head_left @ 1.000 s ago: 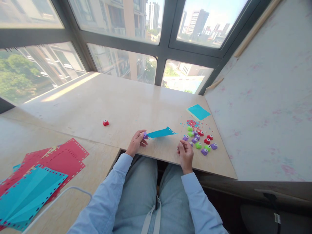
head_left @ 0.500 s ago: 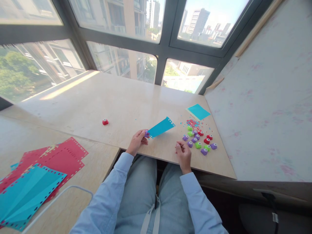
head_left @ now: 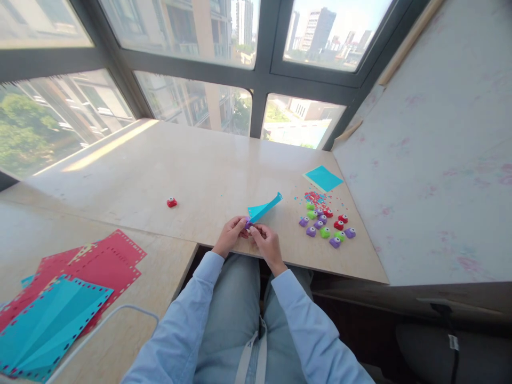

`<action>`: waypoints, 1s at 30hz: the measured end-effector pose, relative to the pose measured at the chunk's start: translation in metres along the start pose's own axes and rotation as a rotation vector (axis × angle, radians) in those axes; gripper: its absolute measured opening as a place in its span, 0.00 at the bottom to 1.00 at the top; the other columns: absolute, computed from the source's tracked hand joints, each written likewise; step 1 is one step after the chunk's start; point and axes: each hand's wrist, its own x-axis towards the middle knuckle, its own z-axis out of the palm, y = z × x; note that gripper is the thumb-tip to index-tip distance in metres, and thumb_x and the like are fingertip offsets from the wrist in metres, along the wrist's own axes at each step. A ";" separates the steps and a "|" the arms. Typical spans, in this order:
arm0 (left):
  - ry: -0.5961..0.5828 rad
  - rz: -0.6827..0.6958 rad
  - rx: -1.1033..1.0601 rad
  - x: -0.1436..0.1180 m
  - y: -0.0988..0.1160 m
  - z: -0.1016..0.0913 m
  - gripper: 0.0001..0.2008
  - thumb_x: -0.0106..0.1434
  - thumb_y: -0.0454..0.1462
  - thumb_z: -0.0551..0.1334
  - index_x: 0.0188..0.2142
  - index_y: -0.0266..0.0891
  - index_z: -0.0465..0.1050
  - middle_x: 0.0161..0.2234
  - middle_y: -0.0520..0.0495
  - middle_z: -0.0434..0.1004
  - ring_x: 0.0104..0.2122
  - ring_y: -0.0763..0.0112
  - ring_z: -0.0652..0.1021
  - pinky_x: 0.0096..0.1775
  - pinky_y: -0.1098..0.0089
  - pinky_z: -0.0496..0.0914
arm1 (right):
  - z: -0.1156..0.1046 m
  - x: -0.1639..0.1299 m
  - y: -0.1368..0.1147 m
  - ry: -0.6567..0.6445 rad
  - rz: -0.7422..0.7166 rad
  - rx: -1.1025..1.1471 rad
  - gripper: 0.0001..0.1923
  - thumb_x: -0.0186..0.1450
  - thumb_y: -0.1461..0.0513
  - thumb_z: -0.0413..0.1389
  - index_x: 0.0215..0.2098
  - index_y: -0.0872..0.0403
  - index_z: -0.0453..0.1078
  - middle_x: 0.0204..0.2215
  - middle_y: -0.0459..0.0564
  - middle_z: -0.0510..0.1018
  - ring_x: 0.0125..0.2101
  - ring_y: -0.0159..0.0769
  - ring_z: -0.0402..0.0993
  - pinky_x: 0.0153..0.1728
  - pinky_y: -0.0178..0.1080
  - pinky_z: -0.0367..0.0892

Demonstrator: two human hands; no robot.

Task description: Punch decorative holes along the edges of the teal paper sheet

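My left hand (head_left: 230, 235) is closed around a small purple craft hole punch (head_left: 248, 224) at the table's front edge. A blue paper strip (head_left: 267, 208) reaches from the punch up and to the right, curled along its length, with punched holes at its far end. My right hand (head_left: 267, 244) meets the left one, its fingertips pinched at the strip's near end by the punch. The fingers partly hide the punch and that end of the paper.
To the right lie several purple, green and red punches (head_left: 325, 232) beside red and blue paper bits (head_left: 316, 199). Behind them is a blue sheet (head_left: 325, 178). A lone red punch (head_left: 172, 202) sits left. Punched blue sheets (head_left: 56, 325), red sheets (head_left: 116, 256) and a white cable (head_left: 128, 306) occupy the lower left.
My right hand has moved left from beside the pile of punches to the paper at my left hand. The blue strip has turned and curled. The view has shifted slightly.
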 end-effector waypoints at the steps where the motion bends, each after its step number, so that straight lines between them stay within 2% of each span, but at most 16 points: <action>1: -0.005 0.001 0.002 0.000 -0.001 -0.001 0.23 0.54 0.52 0.64 0.40 0.36 0.73 0.29 0.50 0.75 0.25 0.74 0.73 0.30 0.71 0.70 | 0.005 0.002 0.000 0.017 0.011 0.000 0.17 0.59 0.49 0.57 0.36 0.54 0.75 0.28 0.50 0.80 0.22 0.33 0.71 0.21 0.34 0.66; 5: -0.039 0.004 -0.002 0.001 -0.003 -0.004 0.23 0.54 0.52 0.64 0.39 0.36 0.72 0.28 0.51 0.74 0.25 0.74 0.73 0.30 0.71 0.70 | 0.008 0.007 0.001 0.039 0.033 -0.013 0.18 0.57 0.49 0.58 0.33 0.55 0.76 0.25 0.49 0.79 0.20 0.33 0.70 0.17 0.33 0.62; 11: -0.123 0.010 0.063 0.004 0.000 -0.005 0.21 0.55 0.52 0.64 0.37 0.36 0.72 0.28 0.51 0.74 0.26 0.74 0.74 0.29 0.72 0.70 | -0.003 0.011 0.005 -0.019 0.111 0.096 0.18 0.54 0.49 0.62 0.29 0.56 0.77 0.23 0.49 0.79 0.20 0.32 0.70 0.18 0.34 0.64; 17: -0.183 0.008 0.115 0.008 0.000 -0.010 0.23 0.53 0.52 0.66 0.38 0.36 0.72 0.28 0.50 0.75 0.25 0.73 0.74 0.30 0.71 0.71 | -0.009 0.016 -0.004 -0.094 0.215 0.208 0.14 0.49 0.53 0.66 0.23 0.57 0.77 0.19 0.48 0.77 0.18 0.29 0.67 0.18 0.32 0.63; 23: -0.239 -0.015 0.129 0.011 -0.001 -0.014 0.21 0.53 0.51 0.67 0.36 0.35 0.72 0.28 0.49 0.76 0.26 0.73 0.75 0.31 0.71 0.71 | -0.015 0.019 -0.012 -0.178 0.302 0.256 0.13 0.45 0.55 0.68 0.22 0.57 0.77 0.18 0.48 0.77 0.17 0.27 0.66 0.17 0.31 0.62; 30: -0.250 -0.046 0.093 0.010 0.001 -0.015 0.21 0.49 0.49 0.70 0.34 0.35 0.72 0.28 0.49 0.77 0.28 0.72 0.77 0.34 0.69 0.73 | -0.017 0.018 -0.014 -0.179 0.338 0.258 0.13 0.43 0.56 0.69 0.22 0.57 0.77 0.18 0.47 0.77 0.17 0.27 0.67 0.16 0.30 0.63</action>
